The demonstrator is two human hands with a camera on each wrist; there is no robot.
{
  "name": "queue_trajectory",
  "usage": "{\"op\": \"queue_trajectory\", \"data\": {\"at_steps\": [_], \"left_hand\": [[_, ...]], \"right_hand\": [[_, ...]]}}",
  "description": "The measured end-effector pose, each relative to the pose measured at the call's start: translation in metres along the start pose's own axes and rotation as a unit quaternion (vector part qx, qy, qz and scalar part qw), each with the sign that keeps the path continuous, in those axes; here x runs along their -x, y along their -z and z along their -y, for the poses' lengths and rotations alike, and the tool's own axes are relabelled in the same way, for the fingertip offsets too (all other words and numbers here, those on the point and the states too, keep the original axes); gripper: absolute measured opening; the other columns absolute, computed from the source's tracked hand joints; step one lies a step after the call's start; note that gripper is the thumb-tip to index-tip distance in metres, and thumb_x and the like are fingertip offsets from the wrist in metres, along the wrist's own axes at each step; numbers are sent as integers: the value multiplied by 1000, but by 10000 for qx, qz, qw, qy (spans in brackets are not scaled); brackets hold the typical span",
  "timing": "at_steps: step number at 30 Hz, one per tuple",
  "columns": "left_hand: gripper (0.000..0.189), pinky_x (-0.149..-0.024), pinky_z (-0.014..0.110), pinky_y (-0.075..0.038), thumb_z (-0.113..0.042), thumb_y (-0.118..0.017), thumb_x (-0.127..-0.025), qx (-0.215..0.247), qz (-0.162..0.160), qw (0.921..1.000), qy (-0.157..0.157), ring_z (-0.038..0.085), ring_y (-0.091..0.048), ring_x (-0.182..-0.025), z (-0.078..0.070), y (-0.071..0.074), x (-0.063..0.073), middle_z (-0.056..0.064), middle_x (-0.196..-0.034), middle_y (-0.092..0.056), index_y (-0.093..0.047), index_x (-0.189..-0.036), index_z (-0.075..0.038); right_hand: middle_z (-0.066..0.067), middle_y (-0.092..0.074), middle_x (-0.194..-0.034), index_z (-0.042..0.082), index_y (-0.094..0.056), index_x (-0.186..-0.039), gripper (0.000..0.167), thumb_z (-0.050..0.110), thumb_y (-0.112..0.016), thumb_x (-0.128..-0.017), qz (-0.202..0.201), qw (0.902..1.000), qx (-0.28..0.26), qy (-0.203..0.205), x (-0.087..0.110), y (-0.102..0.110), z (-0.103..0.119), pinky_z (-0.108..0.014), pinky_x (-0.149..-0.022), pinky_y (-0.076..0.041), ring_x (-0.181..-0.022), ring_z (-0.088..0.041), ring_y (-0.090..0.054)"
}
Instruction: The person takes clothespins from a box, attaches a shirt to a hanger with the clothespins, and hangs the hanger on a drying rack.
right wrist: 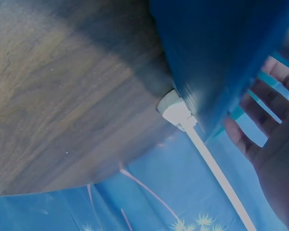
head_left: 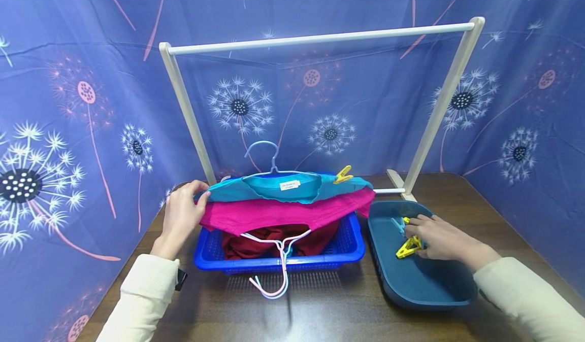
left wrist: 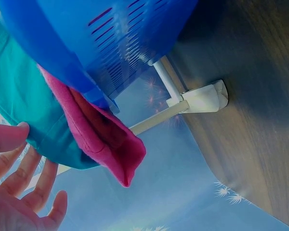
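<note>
My left hand (head_left: 185, 210) pinches the shoulder of a turquoise shirt (head_left: 224, 190) between thumb and fingers. The shirt hangs on a pale blue hanger (head_left: 274, 167), and a yellow clothespin (head_left: 343, 174) clips its other shoulder. Beneath it lies a magenta garment (head_left: 265, 213), its pink and blue hangers (head_left: 284, 261) pointing toward me. My right hand (head_left: 436, 238) reaches into a dark teal bin (head_left: 388, 276), fingers spread over yellow clothespins (head_left: 408, 248) and a light blue clothespin (head_left: 398, 226). In the right wrist view its fingers (right wrist: 274, 101) are partly hidden by the bin wall.
A blue plastic basket (head_left: 354, 240) under the garments holds dark red cloth (head_left: 237, 248). Behind stands a wooden rack with a white top rail (head_left: 320, 39) and a right foot (head_left: 395, 182) near the bin. A patterned blue curtain (head_left: 384, 98) surrounds the brown table (head_left: 320, 311).
</note>
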State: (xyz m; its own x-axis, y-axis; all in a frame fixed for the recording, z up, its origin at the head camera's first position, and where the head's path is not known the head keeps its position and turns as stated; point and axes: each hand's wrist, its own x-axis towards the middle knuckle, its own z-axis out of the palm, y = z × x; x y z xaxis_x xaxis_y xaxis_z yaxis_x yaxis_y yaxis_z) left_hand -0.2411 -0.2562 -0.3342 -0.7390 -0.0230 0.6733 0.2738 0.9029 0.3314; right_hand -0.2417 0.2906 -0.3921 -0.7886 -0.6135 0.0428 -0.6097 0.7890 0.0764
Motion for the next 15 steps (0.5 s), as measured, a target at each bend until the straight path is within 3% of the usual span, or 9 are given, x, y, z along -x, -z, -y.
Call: {"op": "queue_trajectory", "data": {"at_steps": [9, 15], "left_hand": [[9, -75, 48, -44, -11, -66, -81, -4, -20, 10000, -8, 35, -64, -86, 0, 0, 0, 15, -91, -69, -65, -89, -7], [9, -75, 48, -44, -11, -66, -81, -4, -21, 10000, -14, 35, -64, -86, 0, 0, 0, 15, -91, -69, -65, -89, -7]], "right_hand": [[3, -60, -92, 16, -62, -94, 33, 23, -79, -66, 5, 9997, -196, -176, 0, 8, 1, -57, -81, -43, -91, -24, -56], [6, -60, -89, 17, -62, -94, 33, 19, -79, -66, -6, 9992, -336, -213, -1, 13, -1, -49, -75, -46, -84, -16, -54]]}}
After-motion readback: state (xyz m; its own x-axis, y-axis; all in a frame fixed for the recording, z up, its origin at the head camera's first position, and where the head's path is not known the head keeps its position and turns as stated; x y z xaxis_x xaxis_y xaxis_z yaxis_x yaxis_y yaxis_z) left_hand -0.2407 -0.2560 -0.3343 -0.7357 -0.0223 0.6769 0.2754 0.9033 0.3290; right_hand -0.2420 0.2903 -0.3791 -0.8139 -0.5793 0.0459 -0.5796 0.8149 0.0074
